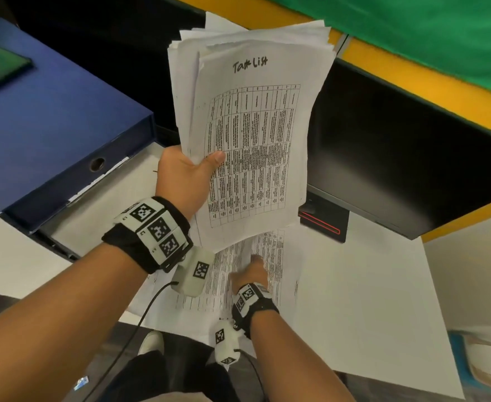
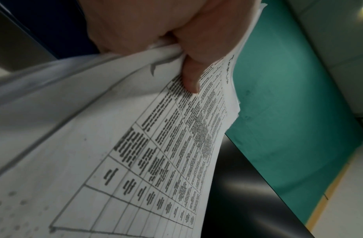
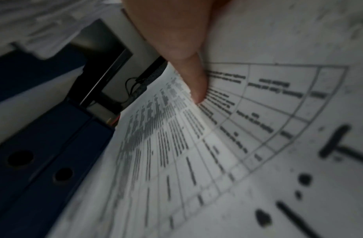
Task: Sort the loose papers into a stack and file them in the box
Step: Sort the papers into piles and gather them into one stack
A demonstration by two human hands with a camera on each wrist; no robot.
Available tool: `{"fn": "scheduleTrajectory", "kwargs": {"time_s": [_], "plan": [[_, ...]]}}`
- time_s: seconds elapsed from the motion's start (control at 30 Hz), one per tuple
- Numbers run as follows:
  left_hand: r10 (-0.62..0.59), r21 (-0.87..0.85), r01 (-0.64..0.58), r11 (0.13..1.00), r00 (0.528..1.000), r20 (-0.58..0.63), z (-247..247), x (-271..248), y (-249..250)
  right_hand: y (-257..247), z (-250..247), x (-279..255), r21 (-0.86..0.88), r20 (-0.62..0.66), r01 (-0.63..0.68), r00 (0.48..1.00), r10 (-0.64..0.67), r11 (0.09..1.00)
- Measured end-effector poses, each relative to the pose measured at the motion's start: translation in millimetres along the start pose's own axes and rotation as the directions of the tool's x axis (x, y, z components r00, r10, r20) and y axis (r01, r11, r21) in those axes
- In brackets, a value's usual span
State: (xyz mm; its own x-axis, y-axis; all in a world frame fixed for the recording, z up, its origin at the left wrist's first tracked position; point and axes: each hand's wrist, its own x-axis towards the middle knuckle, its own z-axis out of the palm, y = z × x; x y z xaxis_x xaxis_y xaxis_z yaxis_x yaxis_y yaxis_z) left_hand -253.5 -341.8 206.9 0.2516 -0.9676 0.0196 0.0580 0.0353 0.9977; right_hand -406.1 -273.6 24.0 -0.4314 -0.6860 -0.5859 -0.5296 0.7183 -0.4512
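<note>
My left hand (image 1: 195,171) holds a thick stack of papers (image 1: 253,126) up above the desk, thumb on the top sheet headed "Task List". The left wrist view shows that thumb (image 2: 191,77) pressed on the printed table of the stack (image 2: 156,145). Lower down, my right hand (image 1: 253,269) pinches a loose printed sheet (image 1: 271,248) lying on the desk. In the right wrist view its thumb (image 3: 194,83) bends that sheet's (image 3: 176,153) edge upward. The blue box file (image 1: 50,126) stands at the left, some white sheets showing beneath its lid.
A black monitor (image 1: 398,158) stands behind the papers at the right, with a green board (image 1: 412,33) above it. A large white sheet (image 1: 369,300) covers the desk on the right. The box file's blue spine with finger holes (image 3: 43,145) lies left of the right hand.
</note>
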Motion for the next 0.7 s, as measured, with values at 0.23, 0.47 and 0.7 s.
{"fn": "scheduleTrajectory", "kwargs": {"time_s": [0.23, 0.47, 0.7], "plan": [[-0.19, 0.044, 0.188, 0.981, 0.981, 0.046, 6.8, -8.0, -26.3, 50.9, -110.2, -3.0, -0.043, -0.301, 0.034, 0.953, -0.045, 0.999], [-0.424, 0.463, 0.354, 0.812, 0.904, 0.052, 20.3, -27.0, -97.5, 54.5, -226.3, -26.4, -0.163, -0.649, 0.121, 0.735, -0.199, 0.979], [-0.56, 0.673, 0.415, 0.613, 0.828, 0.0, 22.4, -39.5, -150.3, 23.2, -266.0, -41.2, 0.092, -0.612, 0.376, 0.752, -0.245, 0.922]]}}
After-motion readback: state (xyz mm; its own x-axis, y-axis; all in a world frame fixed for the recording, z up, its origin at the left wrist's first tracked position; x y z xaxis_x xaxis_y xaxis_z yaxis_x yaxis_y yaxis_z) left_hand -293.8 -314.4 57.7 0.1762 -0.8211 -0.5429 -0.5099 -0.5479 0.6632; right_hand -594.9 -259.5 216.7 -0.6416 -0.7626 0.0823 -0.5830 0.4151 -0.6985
